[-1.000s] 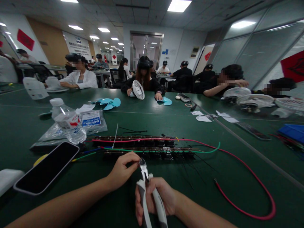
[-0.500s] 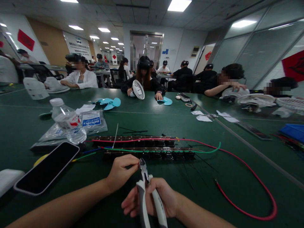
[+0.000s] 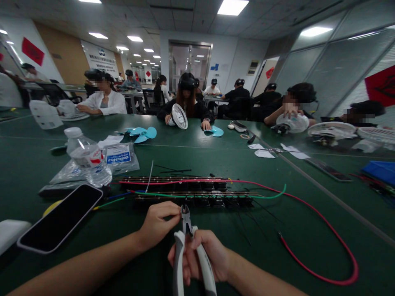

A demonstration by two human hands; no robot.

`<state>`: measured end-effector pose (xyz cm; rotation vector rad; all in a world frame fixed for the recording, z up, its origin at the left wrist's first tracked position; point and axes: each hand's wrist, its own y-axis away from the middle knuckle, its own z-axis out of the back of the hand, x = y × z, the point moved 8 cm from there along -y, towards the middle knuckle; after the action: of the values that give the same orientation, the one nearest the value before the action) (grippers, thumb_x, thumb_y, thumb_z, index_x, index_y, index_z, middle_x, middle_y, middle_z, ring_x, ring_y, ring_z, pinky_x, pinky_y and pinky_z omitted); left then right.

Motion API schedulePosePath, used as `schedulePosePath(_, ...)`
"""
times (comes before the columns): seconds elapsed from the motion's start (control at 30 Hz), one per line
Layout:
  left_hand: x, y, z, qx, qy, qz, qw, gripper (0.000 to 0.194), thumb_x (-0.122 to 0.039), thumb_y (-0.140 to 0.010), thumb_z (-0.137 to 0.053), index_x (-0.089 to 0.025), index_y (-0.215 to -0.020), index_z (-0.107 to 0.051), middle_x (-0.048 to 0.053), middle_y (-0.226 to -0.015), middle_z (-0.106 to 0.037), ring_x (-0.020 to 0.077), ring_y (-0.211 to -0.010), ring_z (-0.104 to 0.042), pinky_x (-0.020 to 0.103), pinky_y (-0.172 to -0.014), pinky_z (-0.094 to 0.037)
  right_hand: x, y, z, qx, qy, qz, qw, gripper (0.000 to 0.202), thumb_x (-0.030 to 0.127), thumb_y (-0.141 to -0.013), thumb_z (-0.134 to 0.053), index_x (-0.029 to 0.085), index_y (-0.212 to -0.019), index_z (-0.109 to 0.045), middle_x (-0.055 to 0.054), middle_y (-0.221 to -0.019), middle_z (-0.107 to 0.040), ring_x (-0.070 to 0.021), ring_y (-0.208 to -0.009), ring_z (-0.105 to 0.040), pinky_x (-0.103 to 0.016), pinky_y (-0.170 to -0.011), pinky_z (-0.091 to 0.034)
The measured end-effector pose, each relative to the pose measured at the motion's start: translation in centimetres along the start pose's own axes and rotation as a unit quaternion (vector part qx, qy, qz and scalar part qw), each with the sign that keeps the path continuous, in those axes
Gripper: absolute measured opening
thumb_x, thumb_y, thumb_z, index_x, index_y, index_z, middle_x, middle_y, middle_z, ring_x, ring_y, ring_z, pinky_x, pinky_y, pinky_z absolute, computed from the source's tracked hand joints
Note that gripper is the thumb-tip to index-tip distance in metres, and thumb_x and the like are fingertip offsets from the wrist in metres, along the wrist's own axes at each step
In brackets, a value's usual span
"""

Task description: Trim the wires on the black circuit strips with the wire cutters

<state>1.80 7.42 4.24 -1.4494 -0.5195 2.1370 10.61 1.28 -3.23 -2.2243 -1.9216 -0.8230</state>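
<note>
My right hand grips diagonal cutting pliers by their white and grey handles. The pliers point away from me, and their jaws are at the near edge of a black strip assembly. Close beside the jaws, the fingertips of my left hand are pinched together; what they hold, if anything, is too small to make out. A green wire runs along the front strip, and a red wire along the rear one. A white cable tie sticks up at the left.
On the left lie a phone, a water bottle and a plastic bag. The red wire's loop curves around the right side. Dark thin offcuts are scattered nearby. People with fan parts sit across the green table.
The pliers' jaws have opened a little and their handles have spread, with my right fingers shifting on them. My left hand has stayed in place.
</note>
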Motion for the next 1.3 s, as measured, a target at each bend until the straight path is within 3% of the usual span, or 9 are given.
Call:
schedulePosePath(0.43,-0.2,0.2,0.0,0.002,-0.011,-0.011,1.000,0.014,-0.008,-0.080,-0.062,-0.017,-0.080,-0.072,0.006,-0.082,-0.072,0.0153,-0.075,-0.068,0.025,-0.069,-0.055,-0.3,-0.1,0.2,0.000,0.008,0.005,1.000,0.055,0.033,-0.057,-0.039,0.000,-0.095,-0.060,-0.013,-0.074,-0.065,-0.0175,-0.060,-0.059,-0.028,-0.059,-0.042)
schedulePosePath(0.73,-0.6,0.3,0.1,-0.011,-0.019,-0.035,0.999,0.012,-0.010,-0.081,-0.061,-0.017,-0.079,-0.071,0.006,-0.083,-0.072,0.0158,-0.075,-0.068,0.025,-0.067,-0.056,-0.4,-0.3,1.0,-0.005,0.028,0.021,0.999,0.051,0.034,-0.057,-0.040,-0.001,-0.086,-0.061,-0.012,-0.063,-0.061,-0.0151,-0.049,-0.055,-0.024,-0.047,-0.040)
schedulePosePath(0.97,-0.6,0.4,0.2,-0.011,-0.035,-0.045,0.998,0.011,-0.011,-0.081,-0.061,-0.017,-0.078,-0.071,0.007,-0.083,-0.071,0.0157,-0.075,-0.068,0.025,-0.066,-0.056,0.3,-0.2,0.3,-0.002,0.034,0.044,0.998,0.046,0.035,-0.058,-0.043,-0.002,-0.076,-0.064,-0.011,-0.063,-0.058,-0.0125,-0.046,-0.052,-0.022,-0.040,-0.038)
schedulePosePath(1.17,-0.4,0.2,0.1,-0.007,-0.022,-0.027,0.999,0.014,-0.011,-0.084,-0.058,-0.016,-0.082,-0.070,0.007,-0.084,-0.071,0.0157,-0.077,-0.067,0.026,-0.070,-0.055,0.6,-0.2,-0.2,0.000,0.035,0.062,0.997,0.039,0.030,-0.058,-0.044,0.002,-0.077,-0.062,-0.010,-0.068,-0.059,-0.0111,-0.048,-0.051,-0.021,-0.044,-0.039)
schedulePosePath(1.3,0.2,0.1,-0.5,0.035,0.001,0.006,0.999,0.016,-0.011,-0.086,-0.053,-0.015,-0.086,-0.068,0.007,-0.086,-0.070,0.0166,-0.080,-0.065,0.028,-0.073,-0.053,0.6,-0.2,-0.3,0.007,0.043,0.061,0.997,0.038,0.032,-0.059,-0.043,0.004,-0.076,-0.062,-0.010,-0.067,-0.060,-0.0118,-0.048,-0.050,-0.022,-0.042,-0.037)
